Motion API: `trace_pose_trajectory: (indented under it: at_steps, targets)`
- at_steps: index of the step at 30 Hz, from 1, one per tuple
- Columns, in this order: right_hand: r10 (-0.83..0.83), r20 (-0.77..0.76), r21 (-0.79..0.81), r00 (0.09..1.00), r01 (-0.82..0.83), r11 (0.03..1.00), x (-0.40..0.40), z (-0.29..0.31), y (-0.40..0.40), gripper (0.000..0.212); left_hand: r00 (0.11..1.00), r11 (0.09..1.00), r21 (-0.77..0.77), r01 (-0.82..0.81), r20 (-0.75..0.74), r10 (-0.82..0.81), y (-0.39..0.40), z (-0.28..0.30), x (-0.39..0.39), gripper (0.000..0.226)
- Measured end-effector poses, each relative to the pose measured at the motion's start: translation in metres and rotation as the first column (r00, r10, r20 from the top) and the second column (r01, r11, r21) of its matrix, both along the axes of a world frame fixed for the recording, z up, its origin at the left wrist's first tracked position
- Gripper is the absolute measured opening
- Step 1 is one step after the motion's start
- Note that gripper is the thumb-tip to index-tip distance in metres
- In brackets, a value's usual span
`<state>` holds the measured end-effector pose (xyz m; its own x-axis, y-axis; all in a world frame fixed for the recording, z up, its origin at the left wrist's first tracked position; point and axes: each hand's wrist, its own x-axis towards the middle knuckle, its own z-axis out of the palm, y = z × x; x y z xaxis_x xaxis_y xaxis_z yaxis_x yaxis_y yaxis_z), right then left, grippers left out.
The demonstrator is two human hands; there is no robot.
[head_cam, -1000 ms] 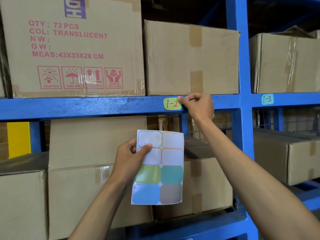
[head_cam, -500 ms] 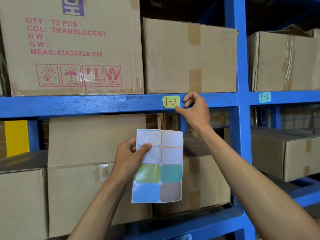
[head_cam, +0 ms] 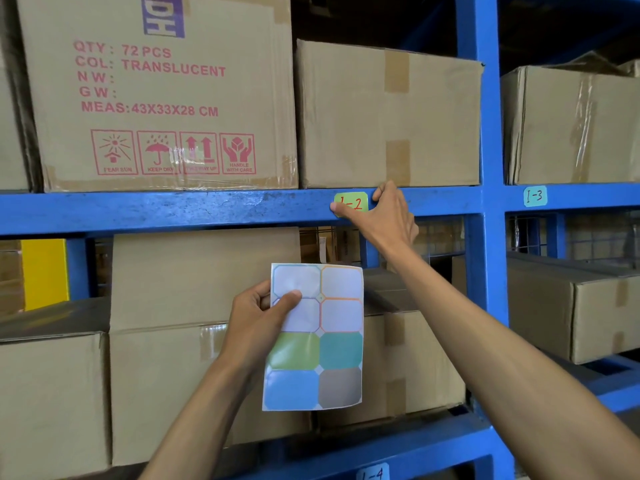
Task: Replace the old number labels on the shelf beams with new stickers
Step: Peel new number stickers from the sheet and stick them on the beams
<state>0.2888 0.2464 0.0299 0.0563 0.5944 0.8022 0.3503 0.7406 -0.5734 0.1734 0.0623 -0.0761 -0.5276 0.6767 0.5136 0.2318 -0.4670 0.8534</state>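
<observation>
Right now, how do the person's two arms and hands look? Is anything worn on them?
Both forearms are bare; no sleeves show. The left hand and right hand wear no gloves. No rings, watch or wristband are visible. Fingernails look short and unpainted.

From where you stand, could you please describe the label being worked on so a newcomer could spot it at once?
Find the blue beam under the upper row of boxes. Just left of the blue upright, the right hand touches a label on that beam. It is green with red "1-2", unlike the pale teal 1-3 label past the upright.
</observation>
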Motion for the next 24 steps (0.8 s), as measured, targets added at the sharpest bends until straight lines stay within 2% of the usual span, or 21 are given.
trace_pose_trajectory:
  at_steps: [4,10,13,17,21,24]
  targets:
    - [-0.050,-0.032,-0.053,0.998,0.048,0.997,-0.005,0.007,-0.004,0.075,1.000,1.000,0.001,0.012,0.002,-0.012,-0.004,-0.002,0.000,0.012]
    - [-0.115,-0.068,-0.047,0.991,0.112,0.993,-0.010,0.009,-0.005,0.073,1.000,1.000,-0.006,0.001,-0.010,-0.002,-0.010,-0.005,-0.006,0.012]
    - [-0.082,-0.065,-0.033,0.995,0.080,0.996,-0.009,0.007,-0.005,0.070,1.000,1.000,-0.009,-0.004,-0.004,0.004,-0.011,-0.007,-0.006,0.011]
    - [0.137,-0.140,-0.028,0.981,-0.143,0.989,0.001,-0.003,-0.005,0.057,1.000,1.000,-0.012,-0.011,0.011,0.011,-0.012,-0.011,-0.006,0.010]
    - [0.399,-0.190,-0.004,0.897,-0.407,0.914,0.018,-0.032,-0.018,0.040,0.999,1.000,0.004,0.016,0.045,-0.016,-0.011,-0.016,-0.001,0.010]
    - [0.519,-0.144,-0.045,0.843,-0.529,0.847,0.035,-0.059,-0.037,0.032,0.998,1.000,0.005,0.016,0.063,-0.016,-0.008,-0.017,0.003,0.014]
